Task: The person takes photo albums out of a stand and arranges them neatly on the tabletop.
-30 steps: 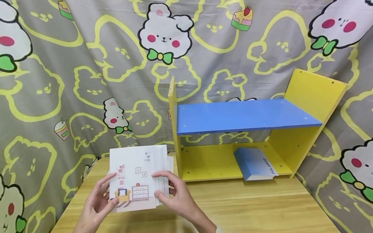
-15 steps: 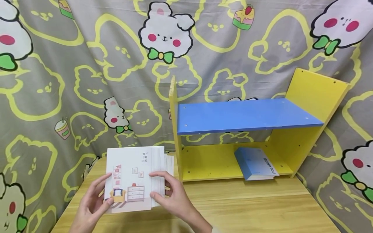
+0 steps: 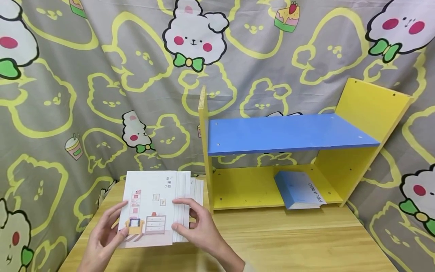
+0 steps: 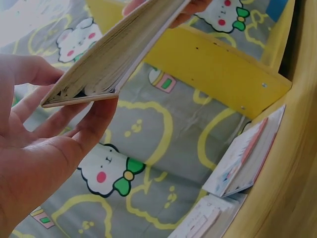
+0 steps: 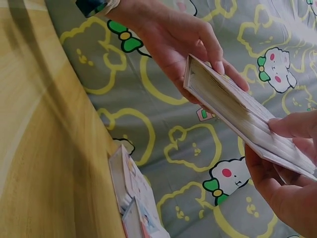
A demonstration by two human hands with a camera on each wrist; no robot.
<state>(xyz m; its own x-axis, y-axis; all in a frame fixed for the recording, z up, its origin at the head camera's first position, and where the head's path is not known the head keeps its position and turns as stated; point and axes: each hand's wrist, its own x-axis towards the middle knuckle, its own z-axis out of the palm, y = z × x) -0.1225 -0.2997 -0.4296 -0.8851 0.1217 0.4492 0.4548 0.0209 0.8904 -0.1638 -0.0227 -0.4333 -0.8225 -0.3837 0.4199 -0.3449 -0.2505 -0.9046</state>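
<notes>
Both hands hold a white-covered book over the table in the head view. Its cover shows a yellow armchair, a chest of drawers and small framed pictures. At its lower left corner is my left hand, thumb on the cover, other fingers round the edge and under it. My right hand pinches the opposite side, index finger and thumb on the stepped page edges. The right wrist view shows the cream page block between the covers. Most of the book's underside is hidden in the head view.
A yellow shelf unit with a blue board stands at the right of the table. A blue POLAROID book lies on its bottom shelf. More books lie on the table behind the held one. A patterned curtain hangs behind.
Both hands and the book have shifted slightly left, showing more of the books behind. The grip looks the same. The head view has tilted down a little.
</notes>
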